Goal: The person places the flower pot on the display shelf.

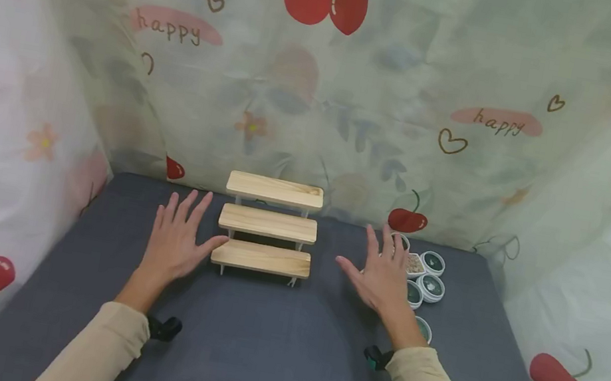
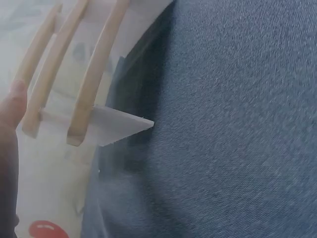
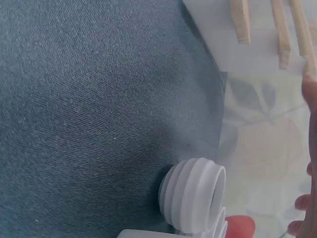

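A three-tier stand with pale wooden boards (image 1: 268, 223) and white supports stands at the back of the table. My left hand (image 1: 174, 248) is held out to its left, fingers straight and spread. In the head view the thumb overlaps the lowest board's end; whether they touch I cannot tell. To the stand's right my right hand (image 1: 383, 279) is also spread, with nothing in it. It partly hides a group of round white pots (image 1: 431, 287) with dark green insides. One ribbed white pot (image 3: 190, 196) shows in the right wrist view.
Among the pots is a white container of beige granules (image 1: 415, 265). The dark grey-blue cloth (image 1: 254, 350) covers the table. Cherry-printed curtains (image 1: 382, 95) hang behind and on both sides. A black band (image 1: 164, 328) sits at my left wrist, another (image 1: 376, 357) at my right.
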Available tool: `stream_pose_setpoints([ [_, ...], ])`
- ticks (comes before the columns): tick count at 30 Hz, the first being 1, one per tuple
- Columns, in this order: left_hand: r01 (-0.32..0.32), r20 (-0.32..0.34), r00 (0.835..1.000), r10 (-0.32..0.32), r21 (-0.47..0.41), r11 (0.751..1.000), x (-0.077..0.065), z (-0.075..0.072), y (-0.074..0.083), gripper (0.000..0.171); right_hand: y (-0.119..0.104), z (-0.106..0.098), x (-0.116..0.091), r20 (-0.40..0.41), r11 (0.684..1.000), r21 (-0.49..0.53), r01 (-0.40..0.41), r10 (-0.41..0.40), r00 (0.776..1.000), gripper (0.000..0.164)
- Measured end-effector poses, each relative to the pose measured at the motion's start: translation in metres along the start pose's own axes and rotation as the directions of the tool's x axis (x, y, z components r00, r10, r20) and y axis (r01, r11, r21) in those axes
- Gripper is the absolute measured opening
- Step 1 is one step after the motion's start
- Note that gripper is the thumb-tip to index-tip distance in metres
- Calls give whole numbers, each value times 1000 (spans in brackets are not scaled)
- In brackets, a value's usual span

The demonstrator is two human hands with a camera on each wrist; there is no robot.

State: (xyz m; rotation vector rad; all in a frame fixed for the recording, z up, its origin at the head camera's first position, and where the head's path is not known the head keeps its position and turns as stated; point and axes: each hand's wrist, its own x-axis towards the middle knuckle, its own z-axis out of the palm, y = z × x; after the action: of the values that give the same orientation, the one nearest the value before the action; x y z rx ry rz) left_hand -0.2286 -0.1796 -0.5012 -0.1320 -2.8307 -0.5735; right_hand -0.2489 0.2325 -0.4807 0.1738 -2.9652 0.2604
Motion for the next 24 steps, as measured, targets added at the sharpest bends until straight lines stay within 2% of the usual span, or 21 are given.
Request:
stream_pose_setpoints([
  [8,22,-2,1000,-22,-99,995,-10,11,-3,97,8,6,-9,39,997,53,-57,55,998,105],
  [12,34,21,999,-31,-175,984,-13,18,-4,96,12,9,-13,30,989,124,-76,73,997,105],
  [19,41,44,999,-28,-323,946,-14,37,1,96,24,12,-21,-32,968,237,-79,89,995,95],
  [24,53,31,999,-44,-408,911,-19,47,0,92,23,16,-25,-38,951,300,-77,92,995,90],
])
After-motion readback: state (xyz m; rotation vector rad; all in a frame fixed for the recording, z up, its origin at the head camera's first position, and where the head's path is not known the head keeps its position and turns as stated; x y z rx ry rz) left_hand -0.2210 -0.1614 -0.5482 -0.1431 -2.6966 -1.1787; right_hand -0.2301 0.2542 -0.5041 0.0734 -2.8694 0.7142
